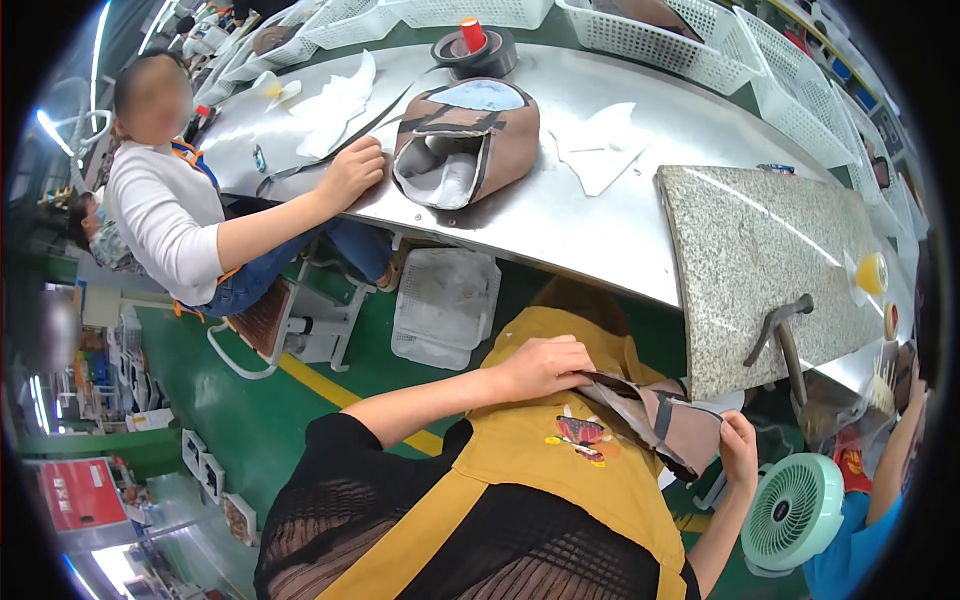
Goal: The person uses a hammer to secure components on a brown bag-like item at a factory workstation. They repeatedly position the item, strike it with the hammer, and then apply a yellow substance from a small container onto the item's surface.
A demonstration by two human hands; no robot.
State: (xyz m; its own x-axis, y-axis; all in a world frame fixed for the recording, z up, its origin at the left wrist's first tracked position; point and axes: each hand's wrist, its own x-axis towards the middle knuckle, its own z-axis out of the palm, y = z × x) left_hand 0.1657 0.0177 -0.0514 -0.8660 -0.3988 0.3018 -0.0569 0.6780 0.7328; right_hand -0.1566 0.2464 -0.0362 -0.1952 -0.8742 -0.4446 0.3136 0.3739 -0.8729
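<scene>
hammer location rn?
Head view, right side: the hammer lies on the granite slab, its handle past the near edge, right of the shoe upper.

Two shoe uppers [655, 420] [462, 142], one hammer [785, 340]

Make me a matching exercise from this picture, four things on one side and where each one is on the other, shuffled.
Things:
1. hammer
2. brown shoe upper
3. roll of tape
4. small green fan

Places:
A. at the far edge of the metal table
B. held between the left hand and the right hand
C. lying on the granite slab
D. low down, at the lower right beside the lap

Pairs: 1-C, 2-B, 3-A, 4-D
</scene>
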